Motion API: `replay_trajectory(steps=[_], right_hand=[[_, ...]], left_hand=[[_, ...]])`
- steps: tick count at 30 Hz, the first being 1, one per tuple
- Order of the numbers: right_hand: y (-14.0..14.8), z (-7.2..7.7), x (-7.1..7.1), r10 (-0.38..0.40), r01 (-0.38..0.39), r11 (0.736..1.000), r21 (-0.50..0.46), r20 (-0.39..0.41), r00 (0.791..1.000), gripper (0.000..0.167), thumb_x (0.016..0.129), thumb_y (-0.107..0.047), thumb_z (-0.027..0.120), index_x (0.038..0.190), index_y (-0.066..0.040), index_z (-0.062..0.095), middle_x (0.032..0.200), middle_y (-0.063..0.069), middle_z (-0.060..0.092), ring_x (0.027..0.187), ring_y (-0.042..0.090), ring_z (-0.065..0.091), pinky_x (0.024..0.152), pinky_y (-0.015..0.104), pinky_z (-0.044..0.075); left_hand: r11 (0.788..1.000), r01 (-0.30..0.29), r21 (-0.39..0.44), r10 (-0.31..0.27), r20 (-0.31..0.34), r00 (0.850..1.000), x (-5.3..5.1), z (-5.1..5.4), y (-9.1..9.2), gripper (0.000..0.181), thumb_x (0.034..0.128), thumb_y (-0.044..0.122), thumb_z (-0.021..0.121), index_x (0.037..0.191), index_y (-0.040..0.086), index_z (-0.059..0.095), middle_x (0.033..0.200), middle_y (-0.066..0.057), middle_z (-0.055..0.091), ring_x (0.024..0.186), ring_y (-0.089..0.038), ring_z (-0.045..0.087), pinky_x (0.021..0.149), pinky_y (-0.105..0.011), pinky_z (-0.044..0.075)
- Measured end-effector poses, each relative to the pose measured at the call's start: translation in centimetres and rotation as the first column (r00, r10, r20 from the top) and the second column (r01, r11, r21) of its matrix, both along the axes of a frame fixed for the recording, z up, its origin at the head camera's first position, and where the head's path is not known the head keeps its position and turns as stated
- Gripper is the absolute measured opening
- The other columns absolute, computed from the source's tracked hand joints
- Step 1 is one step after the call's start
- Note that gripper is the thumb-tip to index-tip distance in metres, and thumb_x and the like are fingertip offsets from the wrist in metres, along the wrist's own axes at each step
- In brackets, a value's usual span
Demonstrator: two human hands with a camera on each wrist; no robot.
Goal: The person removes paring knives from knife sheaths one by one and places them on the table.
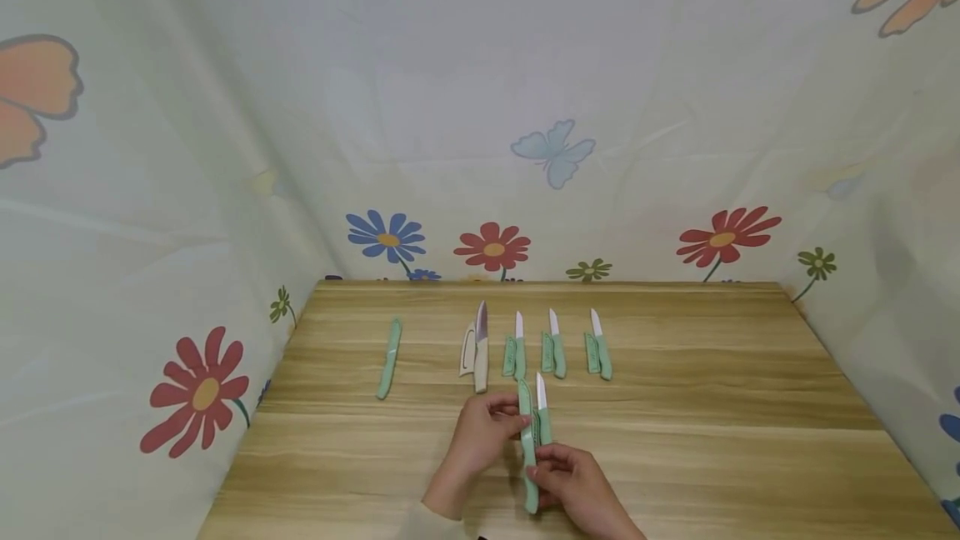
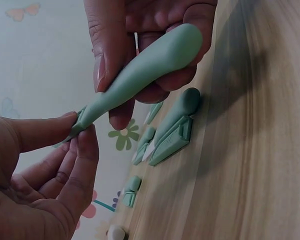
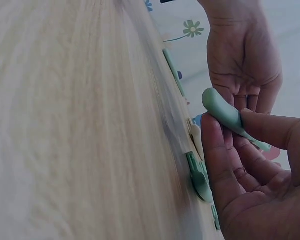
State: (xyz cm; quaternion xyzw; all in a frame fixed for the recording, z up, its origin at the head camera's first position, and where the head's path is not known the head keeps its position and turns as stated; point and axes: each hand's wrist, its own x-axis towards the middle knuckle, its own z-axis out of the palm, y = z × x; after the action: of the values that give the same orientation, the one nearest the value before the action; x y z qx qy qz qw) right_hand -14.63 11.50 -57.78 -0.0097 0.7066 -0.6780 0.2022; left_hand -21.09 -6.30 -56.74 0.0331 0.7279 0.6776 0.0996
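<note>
A green-handled paring knife (image 1: 527, 448) in a green sheath is held above the table between both hands. My left hand (image 1: 480, 432) pinches its sheathed end between thumb and fingers; the left wrist view shows the thumb on top of the sheath (image 2: 80, 122). My right hand (image 1: 581, 486) grips the handle (image 3: 222, 110), thumb on one side and fingers on the other. The blade is hidden inside the sheath. Just beyond the right fingers lies a bare-bladed green knife (image 1: 545, 423), its sheath (image 2: 172, 142) beside it.
Farther back lie a beige knife (image 1: 482, 352) with its sheath (image 1: 468, 348) and three green knives, the rightmost (image 1: 603, 352) included, each with a sheath alongside. Another sheathed green knife (image 1: 389, 357) lies at left. Patterned fabric (image 1: 450, 107) encloses the wooden table (image 1: 720, 423).
</note>
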Motion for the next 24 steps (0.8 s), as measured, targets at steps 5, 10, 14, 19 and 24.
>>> replay_trajectory(steps=[5, 10, 14, 19, 24], right_hand=[[-0.35, -0.07, 0.22, 0.004, -0.003, 1.000, -0.021, 0.011, 1.000, 0.037, 0.099, -0.011, 0.066, 0.124, 0.015, 0.056, 0.097, 0.007, 0.067, 0.085, 0.017, 0.069, 0.076, 0.037, 0.064], [-0.59, -0.36, 0.31, -0.001, 0.002, 0.999, -0.045, 0.024, 1.000, 0.038, 0.099, -0.011, 0.066, 0.125, 0.015, 0.055, 0.099, 0.008, 0.067, 0.084, 0.018, 0.069, 0.077, 0.038, 0.064], [-0.64, -0.52, 0.34, -0.003, 0.005, 0.999, -0.053, 0.029, 1.000, 0.039, 0.100, -0.011, 0.065, 0.127, 0.016, 0.054, 0.099, 0.008, 0.067, 0.084, 0.018, 0.070, 0.077, 0.037, 0.064], [-0.56, -0.37, 0.43, 0.012, -0.010, 0.998, -0.068, 0.038, 0.999, 0.039, 0.100, -0.010, 0.066, 0.127, 0.015, 0.053, 0.099, 0.006, 0.066, 0.085, 0.018, 0.070, 0.077, 0.038, 0.064], [-0.34, -0.17, 0.51, 0.041, -0.037, 0.997, -0.073, 0.051, 0.998, 0.038, 0.099, -0.010, 0.067, 0.125, 0.015, 0.054, 0.093, 0.005, 0.065, 0.083, 0.017, 0.069, 0.076, 0.040, 0.064]], left_hand=[[1.000, -0.016, 0.022, 0.016, 0.004, 1.000, 0.21, 0.14, 0.16, 0.025, 0.0842, -0.001, 0.079, 0.107, -0.007, 0.073, 0.089, -0.010, 0.073, 0.076, -0.012, 0.070, 0.071, -0.032, 0.064], [0.999, -0.031, 0.005, 0.031, -0.003, 1.000, 0.28, 0.11, 0.25, 0.023, 0.0839, 0.001, 0.081, 0.105, -0.005, 0.075, 0.087, -0.009, 0.073, 0.075, -0.011, 0.068, 0.068, -0.027, 0.062], [0.999, -0.046, 0.000, 0.046, 0.004, 0.999, 0.30, 0.03, 0.37, 0.022, 0.0837, 0.004, 0.082, 0.104, -0.003, 0.076, 0.088, -0.008, 0.074, 0.076, -0.011, 0.068, 0.068, -0.024, 0.060], [0.998, -0.060, 0.011, 0.059, 0.016, 0.998, 0.41, 0.00, 0.49, 0.023, 0.0834, 0.004, 0.082, 0.105, -0.001, 0.077, 0.089, -0.008, 0.074, 0.077, -0.013, 0.067, 0.068, -0.025, 0.060], [0.999, -0.051, -0.011, 0.052, 0.012, 0.999, 0.54, 0.01, 0.43, 0.022, 0.0827, 0.004, 0.082, 0.104, 0.001, 0.078, 0.087, -0.008, 0.074, 0.076, -0.013, 0.066, 0.066, -0.024, 0.059]])
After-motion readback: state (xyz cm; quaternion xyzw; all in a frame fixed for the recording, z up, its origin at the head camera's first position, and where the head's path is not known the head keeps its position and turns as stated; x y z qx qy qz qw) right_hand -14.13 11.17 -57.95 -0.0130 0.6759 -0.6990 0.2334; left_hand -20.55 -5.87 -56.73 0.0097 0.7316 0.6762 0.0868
